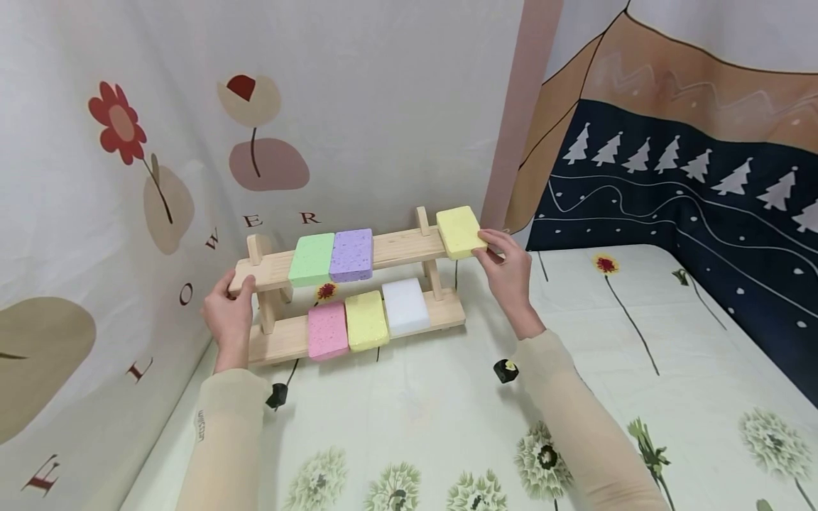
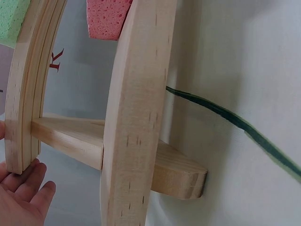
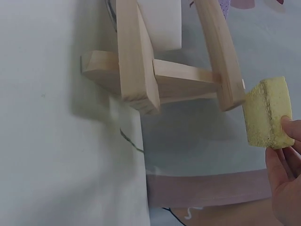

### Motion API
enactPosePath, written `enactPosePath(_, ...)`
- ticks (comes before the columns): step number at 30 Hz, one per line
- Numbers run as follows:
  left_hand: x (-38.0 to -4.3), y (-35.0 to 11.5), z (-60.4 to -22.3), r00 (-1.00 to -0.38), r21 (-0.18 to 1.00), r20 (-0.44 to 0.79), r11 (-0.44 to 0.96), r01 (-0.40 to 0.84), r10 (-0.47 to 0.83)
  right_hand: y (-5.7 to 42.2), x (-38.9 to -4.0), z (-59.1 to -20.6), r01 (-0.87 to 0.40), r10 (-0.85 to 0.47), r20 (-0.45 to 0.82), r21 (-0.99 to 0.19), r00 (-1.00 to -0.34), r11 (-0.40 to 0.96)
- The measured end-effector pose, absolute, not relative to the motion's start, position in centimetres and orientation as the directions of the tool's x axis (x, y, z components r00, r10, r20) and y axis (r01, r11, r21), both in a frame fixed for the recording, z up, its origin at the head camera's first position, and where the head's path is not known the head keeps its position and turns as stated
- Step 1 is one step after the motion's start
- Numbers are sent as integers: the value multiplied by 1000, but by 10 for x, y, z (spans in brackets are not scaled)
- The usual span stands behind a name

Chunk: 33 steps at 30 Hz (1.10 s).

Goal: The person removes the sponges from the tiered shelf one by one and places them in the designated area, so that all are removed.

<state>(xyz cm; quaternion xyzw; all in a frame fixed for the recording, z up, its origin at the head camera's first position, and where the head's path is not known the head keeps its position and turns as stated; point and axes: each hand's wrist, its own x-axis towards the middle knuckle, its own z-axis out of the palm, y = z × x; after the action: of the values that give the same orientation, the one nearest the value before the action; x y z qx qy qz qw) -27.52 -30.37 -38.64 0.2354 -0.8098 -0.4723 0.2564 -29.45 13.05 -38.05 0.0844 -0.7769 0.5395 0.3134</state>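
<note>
A two-tier wooden rack (image 1: 409,246) stands near the wall cloth. My left hand (image 1: 231,312) grips the left end of its upper shelf, thumb on top and fingers beneath. In my right hand (image 1: 509,273), a yellow sponge (image 1: 461,232) is pinched at its right edge, at the right end of the upper shelf. In the right wrist view that sponge (image 3: 269,113) is beside the shelf end. On the upper shelf lie a green sponge (image 1: 312,259) and a purple sponge (image 1: 351,254), side by side. Along the lower shelf are a pink sponge (image 1: 328,331), another yellow sponge (image 1: 367,321) and a white sponge (image 1: 405,306).
A pale cloth with printed flowers covers the table (image 1: 409,419). Behind the rack hangs a light wall cloth (image 1: 396,106) with flowers and letters. To the right is a dark cloth (image 1: 639,191) with printed white trees.
</note>
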Motion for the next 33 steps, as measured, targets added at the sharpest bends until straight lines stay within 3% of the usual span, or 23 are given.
enactPosePath(21,-275,-302,-386,-759,893,173,426,-149,-628,151,-295,-401,-418,294,519,-841,-803,344)
enactPosePath(33,-273,-301,-386,-750,892,200,433,-127,-631,165,-298,-420,-309,355,433,-883,-828,355)
